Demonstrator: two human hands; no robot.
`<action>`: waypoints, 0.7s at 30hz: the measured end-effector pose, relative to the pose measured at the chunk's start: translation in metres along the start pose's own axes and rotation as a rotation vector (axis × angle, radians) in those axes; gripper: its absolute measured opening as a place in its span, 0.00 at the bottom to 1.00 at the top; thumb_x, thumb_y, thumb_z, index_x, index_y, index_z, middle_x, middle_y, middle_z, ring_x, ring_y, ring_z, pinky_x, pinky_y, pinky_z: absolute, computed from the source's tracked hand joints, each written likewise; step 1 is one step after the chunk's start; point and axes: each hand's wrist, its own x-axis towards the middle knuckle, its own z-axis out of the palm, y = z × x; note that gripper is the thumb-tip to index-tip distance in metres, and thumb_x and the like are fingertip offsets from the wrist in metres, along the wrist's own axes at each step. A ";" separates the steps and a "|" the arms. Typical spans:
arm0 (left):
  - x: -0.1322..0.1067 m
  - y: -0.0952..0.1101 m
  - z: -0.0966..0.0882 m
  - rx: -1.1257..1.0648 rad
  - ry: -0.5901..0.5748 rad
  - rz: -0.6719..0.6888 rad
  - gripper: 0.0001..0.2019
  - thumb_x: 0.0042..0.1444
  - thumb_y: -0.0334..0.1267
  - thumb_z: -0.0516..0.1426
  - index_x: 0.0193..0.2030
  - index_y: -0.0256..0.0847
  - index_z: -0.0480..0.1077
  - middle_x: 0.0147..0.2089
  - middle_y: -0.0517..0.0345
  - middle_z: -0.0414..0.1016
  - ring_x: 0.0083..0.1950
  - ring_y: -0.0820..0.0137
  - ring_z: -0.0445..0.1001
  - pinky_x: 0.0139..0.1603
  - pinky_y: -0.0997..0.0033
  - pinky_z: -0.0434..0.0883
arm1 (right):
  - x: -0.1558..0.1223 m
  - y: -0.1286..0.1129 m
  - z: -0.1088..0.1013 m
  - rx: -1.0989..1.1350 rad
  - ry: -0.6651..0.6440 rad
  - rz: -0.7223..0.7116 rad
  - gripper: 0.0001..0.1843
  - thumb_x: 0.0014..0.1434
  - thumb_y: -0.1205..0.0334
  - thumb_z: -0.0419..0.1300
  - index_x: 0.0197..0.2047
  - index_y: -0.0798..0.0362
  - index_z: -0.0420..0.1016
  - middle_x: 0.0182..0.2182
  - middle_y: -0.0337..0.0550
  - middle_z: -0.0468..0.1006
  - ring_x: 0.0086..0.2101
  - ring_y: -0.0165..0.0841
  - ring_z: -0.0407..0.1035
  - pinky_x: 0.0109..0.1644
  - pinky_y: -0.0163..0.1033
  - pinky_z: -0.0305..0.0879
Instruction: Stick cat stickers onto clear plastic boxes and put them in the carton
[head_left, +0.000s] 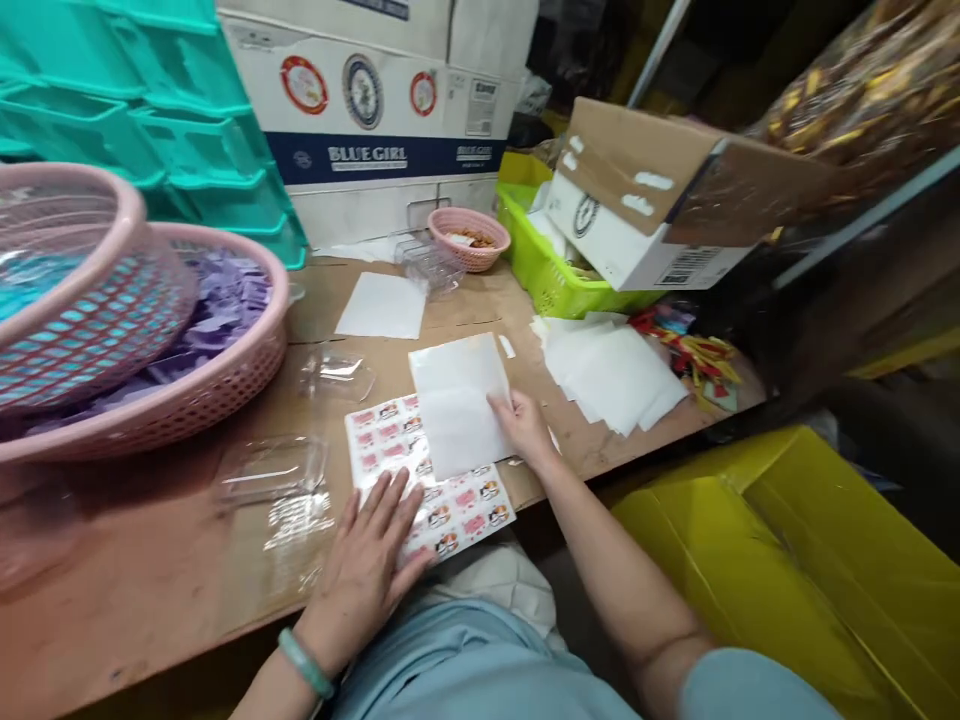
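Note:
My left hand [373, 545] lies flat, fingers stretched out, on a sheet of printed stickers [469, 508] with pink and black-and-orange cartoon figures. The sheet rests at the table's front edge. My right hand [523, 425] pinches the right edge of a white paper sheet [461, 400], thumb on top. That white sheet covers the upper right part of the sticker sheet; I cannot tell whether the two are joined. Clear plastic boxes [274, 468] sit just left of the stickers.
Pink baskets [247, 390] with purple and blue pieces stand at the left. White sheets [611, 370] lie at the right, near a green basket [551, 275] holding an open carton [637, 200]. A small pink basket [469, 240] stands behind. A yellow box [787, 560] is beside the table.

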 end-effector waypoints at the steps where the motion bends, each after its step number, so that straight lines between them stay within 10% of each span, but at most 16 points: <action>1: 0.000 -0.003 0.003 0.025 -0.003 0.009 0.34 0.59 0.49 0.54 0.71 0.48 0.48 0.71 0.48 0.52 0.71 0.52 0.52 0.67 0.44 0.54 | 0.008 0.010 -0.019 -0.010 0.084 0.027 0.21 0.57 0.44 0.55 0.35 0.54 0.77 0.30 0.43 0.80 0.33 0.37 0.73 0.36 0.39 0.69; 7: 0.017 -0.009 0.002 0.014 -0.100 -0.032 0.35 0.60 0.53 0.52 0.71 0.47 0.48 0.72 0.48 0.50 0.72 0.51 0.50 0.67 0.40 0.51 | 0.051 0.067 -0.154 -0.141 0.559 0.253 0.28 0.52 0.46 0.58 0.44 0.63 0.73 0.42 0.62 0.78 0.43 0.46 0.71 0.46 0.49 0.67; 10: 0.033 -0.011 -0.007 -0.138 -0.123 -0.085 0.33 0.58 0.54 0.54 0.68 0.48 0.53 0.71 0.49 0.53 0.72 0.49 0.49 0.67 0.37 0.48 | 0.071 0.078 -0.181 -0.261 0.665 0.313 0.35 0.44 0.50 0.67 0.50 0.66 0.71 0.52 0.75 0.69 0.54 0.58 0.62 0.56 0.61 0.55; 14: 0.039 -0.007 -0.020 -0.502 0.209 -0.356 0.22 0.60 0.46 0.54 0.61 0.45 0.65 0.65 0.46 0.64 0.67 0.56 0.60 0.67 0.48 0.58 | 0.050 0.049 -0.135 -0.521 0.599 -0.062 0.39 0.49 0.48 0.66 0.59 0.59 0.65 0.58 0.69 0.64 0.59 0.57 0.55 0.61 0.61 0.50; 18: 0.028 0.009 -0.035 -1.100 0.382 -0.850 0.21 0.56 0.48 0.59 0.54 0.41 0.67 0.55 0.47 0.71 0.52 0.62 0.75 0.55 0.57 0.72 | -0.035 -0.002 -0.036 -0.350 -0.364 -0.672 0.36 0.56 0.47 0.61 0.64 0.48 0.59 0.61 0.53 0.66 0.60 0.46 0.60 0.61 0.56 0.61; 21: 0.017 0.019 -0.045 -1.390 0.314 -1.006 0.24 0.52 0.48 0.62 0.53 0.40 0.66 0.54 0.48 0.72 0.49 0.64 0.76 0.54 0.57 0.73 | -0.084 -0.019 0.013 -0.296 -0.567 -0.865 0.29 0.59 0.55 0.61 0.62 0.50 0.62 0.60 0.52 0.67 0.63 0.46 0.57 0.64 0.56 0.60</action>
